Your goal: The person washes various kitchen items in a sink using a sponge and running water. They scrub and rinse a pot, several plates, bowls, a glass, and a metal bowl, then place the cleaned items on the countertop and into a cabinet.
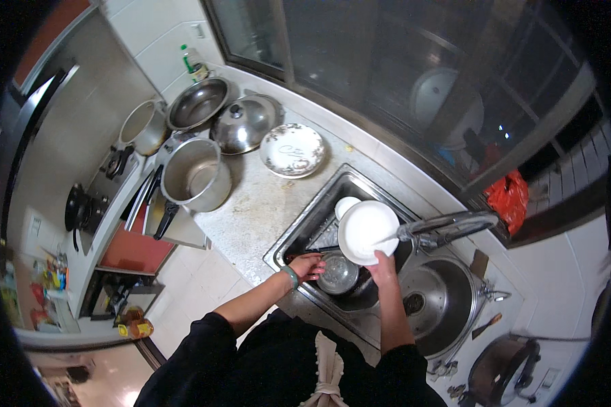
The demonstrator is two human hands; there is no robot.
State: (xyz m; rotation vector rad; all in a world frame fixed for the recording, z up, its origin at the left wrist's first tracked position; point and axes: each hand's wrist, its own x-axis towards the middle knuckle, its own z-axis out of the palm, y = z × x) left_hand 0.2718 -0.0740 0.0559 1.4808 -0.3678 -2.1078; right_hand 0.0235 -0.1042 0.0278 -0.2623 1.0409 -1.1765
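Observation:
My right hand (382, 267) grips the near rim of a white bowl or deep plate (367, 229), held under the faucet (427, 231) over the left sink basin. A thin stream of water falls into it. My left hand (308, 266), with a green bangle at the wrist, is over the basin's left side, fingers spread and slightly curled, beside a clear glass bowl (338, 273). Whether its fingertips touch that bowl I cannot tell. Behind the white dish, a smaller white bowl (346, 207) sits in the basin (326, 234), partly hidden.
Patterned plates (292, 150) are stacked on the counter behind the sink. Left of them stand a domed steel lid (247, 123), a steel wok (199, 104) and a deep aluminium pot (196, 175). A round basin (438, 305) adjoins on the right, with a dark cooker (504, 369) beyond.

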